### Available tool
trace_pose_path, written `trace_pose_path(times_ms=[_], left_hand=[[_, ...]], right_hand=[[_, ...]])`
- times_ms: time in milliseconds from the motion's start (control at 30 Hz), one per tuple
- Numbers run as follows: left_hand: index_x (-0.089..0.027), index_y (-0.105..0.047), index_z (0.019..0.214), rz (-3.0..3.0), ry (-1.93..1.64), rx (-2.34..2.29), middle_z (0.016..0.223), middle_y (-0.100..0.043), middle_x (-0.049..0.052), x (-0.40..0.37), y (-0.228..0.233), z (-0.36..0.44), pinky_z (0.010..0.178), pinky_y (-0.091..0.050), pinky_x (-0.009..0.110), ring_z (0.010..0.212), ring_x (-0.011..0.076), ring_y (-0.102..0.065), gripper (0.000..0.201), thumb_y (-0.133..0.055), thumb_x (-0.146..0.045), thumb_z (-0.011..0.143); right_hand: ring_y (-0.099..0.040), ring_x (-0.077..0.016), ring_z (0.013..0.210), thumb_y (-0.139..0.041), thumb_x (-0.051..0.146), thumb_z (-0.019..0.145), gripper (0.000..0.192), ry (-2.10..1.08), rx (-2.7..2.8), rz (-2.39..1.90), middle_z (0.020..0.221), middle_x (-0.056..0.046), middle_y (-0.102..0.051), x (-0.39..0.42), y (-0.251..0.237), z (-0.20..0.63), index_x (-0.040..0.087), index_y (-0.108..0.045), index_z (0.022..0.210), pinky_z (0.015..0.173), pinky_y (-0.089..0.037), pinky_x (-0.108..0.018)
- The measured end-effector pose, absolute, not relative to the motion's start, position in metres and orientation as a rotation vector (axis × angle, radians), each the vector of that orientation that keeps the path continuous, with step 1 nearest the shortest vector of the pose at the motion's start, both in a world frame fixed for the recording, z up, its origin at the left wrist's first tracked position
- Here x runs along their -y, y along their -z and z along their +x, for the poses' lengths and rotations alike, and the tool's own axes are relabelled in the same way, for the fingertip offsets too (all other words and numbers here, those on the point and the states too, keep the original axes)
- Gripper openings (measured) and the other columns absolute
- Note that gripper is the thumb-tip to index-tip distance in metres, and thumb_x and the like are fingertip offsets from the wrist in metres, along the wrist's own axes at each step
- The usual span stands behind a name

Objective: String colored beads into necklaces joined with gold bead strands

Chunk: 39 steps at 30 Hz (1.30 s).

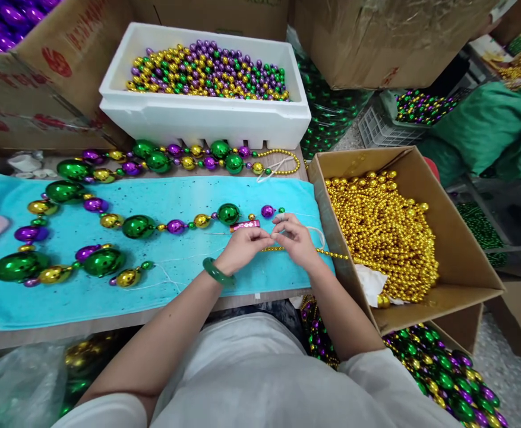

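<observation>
On the light blue towel [189, 196], my left hand [245, 246] and my right hand [293, 238] meet with fingertips pinched close together. Whatever lies between their tips is too small to make out. A thin gold bead strand [331, 254] runs from the box at right, passing beneath my right hand. A pink patterned lighter [245, 226] lies by my left hand, with a thin needle-like piece beside it. Large green, purple and gold beads form a necklace [138, 226] looped across the towel, with white thread [171, 276] trailing from one end. A purple bead [268, 211] sits beyond my hands.
A white foam box [207, 113] of small mixed beads stands behind the towel, with another bead necklace [157, 161] before it. The cardboard box [447, 309] at right holds gold bead strands [385, 238]. Cartons stand at the back; more bead strands [447, 374] hang low at right.
</observation>
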<state>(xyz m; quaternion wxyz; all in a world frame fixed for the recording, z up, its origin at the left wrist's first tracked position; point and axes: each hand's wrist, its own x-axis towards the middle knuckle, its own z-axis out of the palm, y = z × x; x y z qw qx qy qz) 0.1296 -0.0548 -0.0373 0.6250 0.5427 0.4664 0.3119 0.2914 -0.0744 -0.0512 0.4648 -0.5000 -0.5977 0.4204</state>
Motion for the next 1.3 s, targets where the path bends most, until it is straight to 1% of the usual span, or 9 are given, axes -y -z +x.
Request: trace_pose_path(times_ms=[100,300,400,500,767,833,1000,1100,1300], left_hand=[[-0.02,-0.071,0.061,1.247,-0.8,-0.996,0.069,-0.058,0.001,0.055,0.037,0.128,0.068,-0.039,0.027,0.072,0.0165,-0.051,0.01,-0.074,-0.029,0.064],[-0.022,-0.069,0.07,1.395,-0.943,-0.977,0.076,-0.06,0.003,0.064,0.042,0.125,0.083,-0.038,0.031,0.082,0.0197,-0.051,0.012,-0.065,-0.031,0.077],[-0.024,-0.069,0.075,1.613,-1.087,-1.057,0.082,-0.06,0.005,0.072,0.049,0.122,0.088,-0.036,0.033,0.088,0.0216,-0.052,0.01,-0.061,-0.026,0.08],[-0.025,-0.071,0.08,1.846,-1.153,-1.146,0.085,-0.061,0.007,0.078,0.058,0.118,0.09,-0.035,0.036,0.09,0.0234,-0.052,0.009,-0.063,-0.022,0.079],[-0.024,-0.07,0.085,2.226,-1.314,-1.216,0.087,-0.062,0.006,0.081,0.059,0.116,0.083,-0.04,0.037,0.089,0.0212,-0.054,0.012,-0.059,-0.02,0.081],[-0.022,-0.068,0.083,2.031,-1.326,-1.251,0.088,-0.06,0.005,0.079,0.053,0.12,0.083,-0.043,0.035,0.089,0.0195,-0.056,0.009,-0.058,-0.023,0.083],[-0.02,-0.065,0.076,1.44,-1.289,-1.253,0.087,-0.058,0.003,0.074,0.048,0.125,0.084,-0.044,0.031,0.089,0.0168,-0.057,0.01,-0.061,-0.028,0.081],[-0.02,-0.066,0.075,1.327,-1.269,-1.239,0.087,-0.059,0.002,0.072,0.049,0.124,0.09,-0.042,0.032,0.092,0.017,-0.056,0.01,-0.062,-0.028,0.079],[-0.02,-0.067,0.071,1.242,-1.249,-1.237,0.084,-0.059,0.002,0.074,0.049,0.125,0.089,-0.04,0.031,0.091,0.0169,-0.055,0.008,-0.064,-0.026,0.076]], right_hand=[[-0.054,-0.0197,0.097,-0.07,0.032,0.072,0.011,-1.179,1.388,-1.177,0.098,-0.005,-0.057,0.071,0.05,0.295,0.022,-0.068,0.068,0.07,-0.047,-0.03],[-0.054,-0.0189,0.098,-0.072,0.036,0.069,0.015,-1.238,1.205,-1.167,0.098,-0.004,-0.058,0.075,0.055,0.285,0.022,-0.068,0.069,0.069,-0.046,-0.028],[-0.054,-0.0148,0.085,-0.071,0.034,0.07,0.014,-1.34,1.018,-1.131,0.096,-0.003,-0.058,0.082,0.06,0.272,0.021,-0.067,0.07,0.061,-0.044,-0.024],[-0.05,-0.0106,0.069,-0.073,0.032,0.066,0.014,-1.508,0.758,-1.061,0.089,-0.001,-0.058,0.087,0.059,0.261,0.02,-0.065,0.068,0.053,-0.039,-0.022],[-0.051,-0.0111,0.066,-0.079,0.029,0.055,0.022,-1.787,0.481,-1.058,0.073,-0.001,-0.059,0.087,0.043,0.261,0.017,-0.067,0.068,0.045,-0.034,-0.019],[-0.051,-0.0115,0.066,-0.079,0.031,0.056,0.022,-1.756,0.513,-1.09,0.072,-0.001,-0.059,0.087,0.043,0.261,0.018,-0.066,0.069,0.045,-0.034,-0.019],[-0.049,-0.0117,0.067,-0.072,0.038,0.067,0.02,-1.409,0.804,-1.189,0.08,-0.001,-0.06,0.091,0.046,0.256,0.02,-0.066,0.073,0.048,-0.035,-0.022],[-0.049,-0.0118,0.068,-0.072,0.036,0.068,0.018,-1.333,0.942,-1.233,0.085,-0.002,-0.059,0.092,0.049,0.253,0.02,-0.065,0.074,0.051,-0.037,-0.023],[-0.052,-0.014,0.076,-0.065,0.03,0.073,0.012,-1.144,1.036,-1.265,0.079,-0.001,-0.056,0.091,0.05,0.25,0.019,-0.061,0.068,0.063,-0.042,-0.026]])
